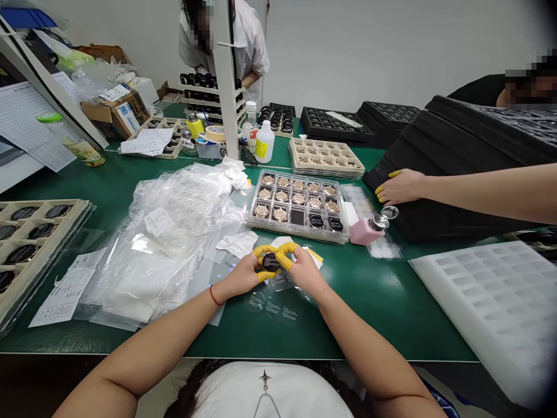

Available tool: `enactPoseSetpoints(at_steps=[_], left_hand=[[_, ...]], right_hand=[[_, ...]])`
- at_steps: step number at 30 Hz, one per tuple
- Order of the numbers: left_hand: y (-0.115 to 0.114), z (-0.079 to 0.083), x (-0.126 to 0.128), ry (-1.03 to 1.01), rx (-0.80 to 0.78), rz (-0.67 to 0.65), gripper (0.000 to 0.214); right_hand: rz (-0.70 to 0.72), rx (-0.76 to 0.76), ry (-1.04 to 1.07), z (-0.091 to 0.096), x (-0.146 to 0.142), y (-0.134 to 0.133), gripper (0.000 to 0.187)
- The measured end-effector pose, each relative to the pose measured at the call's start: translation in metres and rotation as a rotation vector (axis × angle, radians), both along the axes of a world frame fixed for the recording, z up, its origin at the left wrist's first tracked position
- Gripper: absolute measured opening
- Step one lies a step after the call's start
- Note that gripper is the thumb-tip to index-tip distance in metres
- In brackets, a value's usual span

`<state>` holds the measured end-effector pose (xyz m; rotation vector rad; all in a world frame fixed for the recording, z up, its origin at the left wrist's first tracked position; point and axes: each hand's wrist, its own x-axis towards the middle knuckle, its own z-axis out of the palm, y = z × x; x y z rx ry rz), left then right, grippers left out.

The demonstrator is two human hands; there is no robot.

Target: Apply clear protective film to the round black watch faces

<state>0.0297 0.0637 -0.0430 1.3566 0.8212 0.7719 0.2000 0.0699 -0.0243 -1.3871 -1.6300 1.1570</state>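
Between my hands is a small round black disc (270, 262) with fine white print on its face. My left hand (247, 271) grips it at the left edge; my right hand (303, 268) has its fingers on the right edge. Yellow finger cots cover several fingertips on both. Clear film with white printed text (272, 309) lies on the table under and in front of them. Just beyond stands a clear compartment tray (300, 233) holding gold-coloured round pieces (298, 198) and two black discs (316, 222); one compartment shows only its dark bottom.
Plastic bags (161, 255) are heaped at left, beside a tray of black discs (82, 217). A pink pump bottle (368, 230) and a white foam sheet (491, 290) are at right. Another person's hand (402, 186) touches a large black tray (418, 157). Someone stands behind the post (227, 81).
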Motion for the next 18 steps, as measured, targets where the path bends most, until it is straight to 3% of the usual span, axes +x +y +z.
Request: enactPoseSetpoints(at_steps=[14,18], left_hand=[[0.001,-0.004,0.002,-0.028,-0.048,0.021,0.048],[0.003,0.001,0.000,-0.081,-0.138,0.040,0.050]], right_hand=[[-0.011,0.152,-0.147,-0.004,0.009,0.005,0.009],[-0.042,0.274,-0.526,-0.001,0.043,0.013,0.016]])
